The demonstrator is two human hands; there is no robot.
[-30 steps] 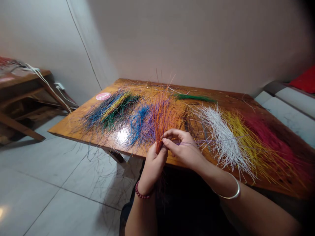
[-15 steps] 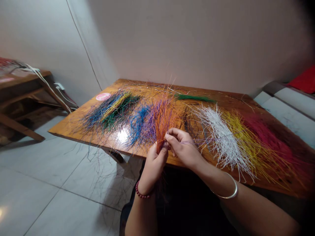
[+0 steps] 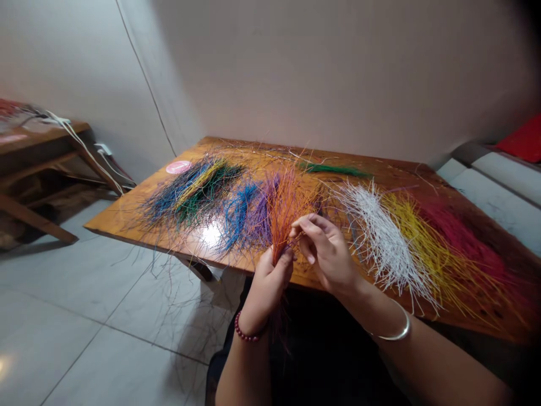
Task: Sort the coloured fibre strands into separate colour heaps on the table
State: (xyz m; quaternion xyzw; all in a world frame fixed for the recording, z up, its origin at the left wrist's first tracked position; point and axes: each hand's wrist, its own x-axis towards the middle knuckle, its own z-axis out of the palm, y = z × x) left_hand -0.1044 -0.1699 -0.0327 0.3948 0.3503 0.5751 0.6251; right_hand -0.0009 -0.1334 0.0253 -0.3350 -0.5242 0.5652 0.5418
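Note:
My left hand (image 3: 273, 276) is wrapped round the lower part of a bundle of thin orange strands (image 3: 281, 211), which fans out upward with some purple mixed in. At the bundle's right side is my right hand (image 3: 325, 245), its thumb and forefinger pinched together and the other fingers loosely curled. Whatever lies in that pinch is too fine to make out. Just left of the bundle are purple strands (image 3: 257, 217) and blue strands (image 3: 239, 211) on the wooden table (image 3: 127, 217).
White strands (image 3: 382, 237), yellow strands (image 3: 431, 248) and dark pink strands (image 3: 465, 237) lie to the right. A mixed blue, yellow and green pile (image 3: 198, 186) is at left, near a pink round sticker (image 3: 178, 167). Green strands (image 3: 333, 168) lie farther back.
My right hand has shifted slightly right and up, its fingers more raised. The purple strand trailing from it is gone from there; a purple strand now shows above the yellow ones. My left hand keeps its hold.

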